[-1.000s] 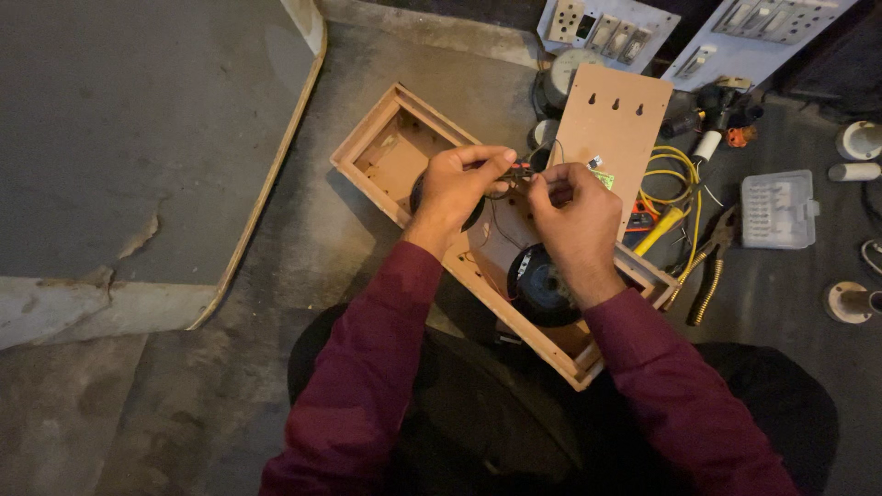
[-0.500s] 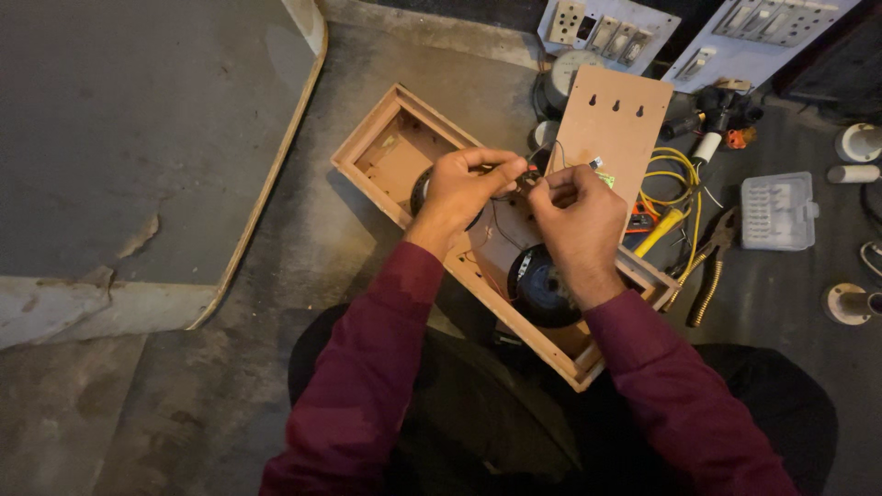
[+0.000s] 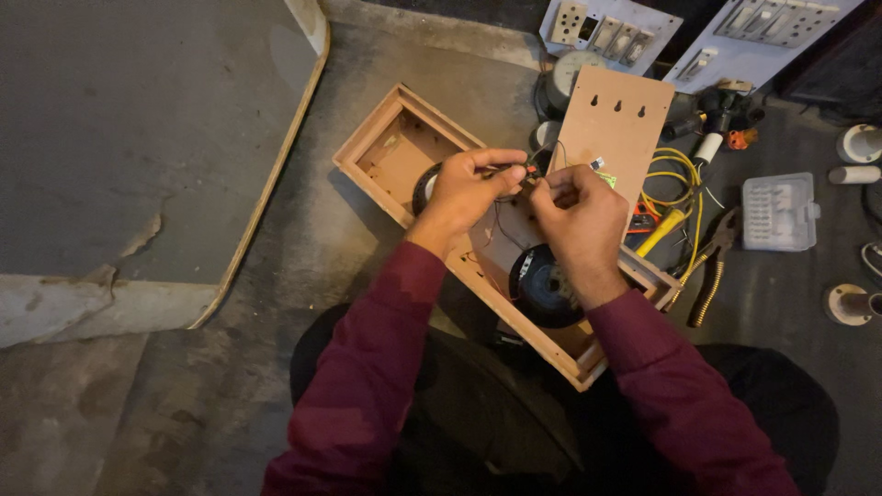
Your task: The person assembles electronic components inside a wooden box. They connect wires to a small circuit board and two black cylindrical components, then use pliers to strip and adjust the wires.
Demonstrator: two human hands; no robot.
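Observation:
A long open wooden box lies on the floor in front of me, with a round black speaker mounted in its near half. My left hand hovers over the box's middle and pinches thin red and black wires. My right hand is close beside it, fingers closed on the same thin wires. A flat wooden panel with three keyhole slots leans at the box's far side, just behind my hands.
Yellow wire coils, pliers and a clear plastic parts case lie to the right. White switch panels stand at the back. White round fittings sit at the far right. A large flat board lies left.
My hands have drawn slightly closer together over the box, still working the thin wires; nothing else has moved.

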